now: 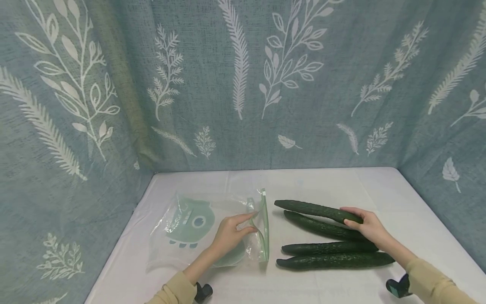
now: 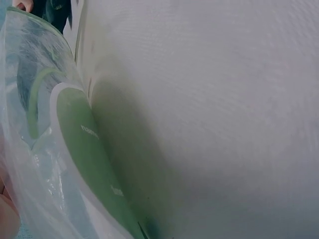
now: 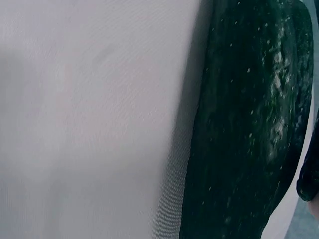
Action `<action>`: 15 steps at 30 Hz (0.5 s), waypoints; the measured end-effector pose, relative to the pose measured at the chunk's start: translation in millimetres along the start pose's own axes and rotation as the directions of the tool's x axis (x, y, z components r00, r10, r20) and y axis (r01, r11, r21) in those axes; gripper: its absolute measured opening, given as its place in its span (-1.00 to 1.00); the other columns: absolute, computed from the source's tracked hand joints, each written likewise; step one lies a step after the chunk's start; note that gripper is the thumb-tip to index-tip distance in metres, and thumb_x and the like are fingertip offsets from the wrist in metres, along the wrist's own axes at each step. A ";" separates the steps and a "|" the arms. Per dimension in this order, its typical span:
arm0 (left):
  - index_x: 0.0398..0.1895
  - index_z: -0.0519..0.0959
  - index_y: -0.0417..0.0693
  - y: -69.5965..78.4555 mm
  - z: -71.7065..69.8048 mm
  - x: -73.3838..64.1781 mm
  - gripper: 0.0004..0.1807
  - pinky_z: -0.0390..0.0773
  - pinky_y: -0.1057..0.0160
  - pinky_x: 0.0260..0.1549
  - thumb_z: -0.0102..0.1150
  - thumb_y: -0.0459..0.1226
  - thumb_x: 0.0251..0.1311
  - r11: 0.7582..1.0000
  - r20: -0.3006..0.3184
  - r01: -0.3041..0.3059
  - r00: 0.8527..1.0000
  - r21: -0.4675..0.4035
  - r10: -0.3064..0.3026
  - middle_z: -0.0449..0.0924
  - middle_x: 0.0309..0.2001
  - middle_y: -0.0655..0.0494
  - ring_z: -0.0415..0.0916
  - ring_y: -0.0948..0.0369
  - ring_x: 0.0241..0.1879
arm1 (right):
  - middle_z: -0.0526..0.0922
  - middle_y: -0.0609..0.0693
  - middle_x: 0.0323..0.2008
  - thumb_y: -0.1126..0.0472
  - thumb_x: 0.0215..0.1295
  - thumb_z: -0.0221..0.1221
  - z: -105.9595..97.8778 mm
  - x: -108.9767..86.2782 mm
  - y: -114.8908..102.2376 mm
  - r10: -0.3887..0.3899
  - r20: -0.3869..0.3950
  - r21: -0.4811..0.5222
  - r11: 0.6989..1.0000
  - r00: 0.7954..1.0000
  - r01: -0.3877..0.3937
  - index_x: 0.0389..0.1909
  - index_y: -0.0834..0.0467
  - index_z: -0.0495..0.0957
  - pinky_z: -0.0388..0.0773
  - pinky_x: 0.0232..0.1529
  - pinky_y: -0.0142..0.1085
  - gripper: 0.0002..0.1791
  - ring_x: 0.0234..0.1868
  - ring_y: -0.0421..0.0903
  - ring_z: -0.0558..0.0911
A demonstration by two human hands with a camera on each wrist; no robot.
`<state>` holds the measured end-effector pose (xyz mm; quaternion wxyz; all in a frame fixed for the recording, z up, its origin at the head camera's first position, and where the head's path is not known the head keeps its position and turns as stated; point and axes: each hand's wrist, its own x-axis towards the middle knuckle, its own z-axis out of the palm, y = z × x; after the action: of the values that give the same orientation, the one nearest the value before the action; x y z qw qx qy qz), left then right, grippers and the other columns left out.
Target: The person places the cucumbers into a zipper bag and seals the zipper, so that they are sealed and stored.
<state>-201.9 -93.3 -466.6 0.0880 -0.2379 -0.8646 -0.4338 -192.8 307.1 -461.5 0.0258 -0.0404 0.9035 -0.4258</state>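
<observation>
A clear zip bag (image 1: 191, 223) with a green cartoon print lies flat on the left, its green-edged mouth facing right and partly parted. My left hand (image 1: 233, 232) holds the upper film at that mouth between thumb and fingers. In the left wrist view the bag's printed film (image 2: 82, 139) stands up off the cloth. Over on the right, my right hand (image 1: 366, 226) grips the right end of the farthest cucumber (image 1: 311, 209), long and dark green. Its left end points toward the bag. In the right wrist view a cucumber (image 3: 244, 119) fills the right side.
Nearer me lie three more cucumbers: one (image 1: 322, 228) just below the held one, then another (image 1: 322, 249) and the nearest (image 1: 330, 262), close together. All are on a white-covered table (image 1: 303, 287). A blue-green leaf-patterned curtain (image 1: 212, 105) surrounds the back and sides.
</observation>
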 end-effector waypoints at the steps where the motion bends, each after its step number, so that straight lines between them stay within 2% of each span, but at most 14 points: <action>1: 0.05 0.60 -0.01 -0.1 0.3 0.0 -0.49 0.58 0.15 0.08 0.37 -0.14 -0.05 1.000 -0.003 -0.004 1.000 0.001 0.004 0.63 0.04 0.04 0.58 0.09 0.08 | 0.40 0.37 0.24 0.15 0.32 0.17 0.4 -0.5 -0.8 -0.002 -0.002 -0.001 1.000 1.000 0.002 0.26 0.31 0.36 0.40 0.17 0.21 -0.45 0.26 0.37 0.34; 10: 0.05 0.60 0.01 -0.9 1.5 -0.3 -0.50 0.58 0.16 0.08 0.38 -0.16 -0.06 1.000 -0.036 -0.028 0.999 0.003 0.028 0.64 0.03 0.05 0.58 0.10 0.08 | 0.44 0.36 0.21 0.22 0.27 0.20 8.2 -1.9 -9.6 -0.046 -0.009 -0.032 0.998 0.999 0.045 0.21 0.30 0.42 0.34 0.20 0.25 -0.49 0.26 0.37 0.34; 15: 0.06 0.60 0.02 -0.5 0.8 -0.5 -0.50 0.58 0.17 0.08 0.37 -0.15 -0.05 0.999 -0.033 -0.034 0.999 0.004 0.034 0.64 0.04 0.06 0.58 0.10 0.07 | 0.47 0.35 0.19 0.25 0.26 0.21 16.5 -3.4 -17.6 -0.079 0.002 -0.038 0.996 0.997 0.079 0.19 0.30 0.44 0.36 0.19 0.24 -0.52 0.25 0.36 0.36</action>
<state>-201.7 -93.1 -467.6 0.1102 -0.2450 -0.8596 -0.4346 -187.2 283.6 -458.4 0.0081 -0.0766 0.9092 -0.4093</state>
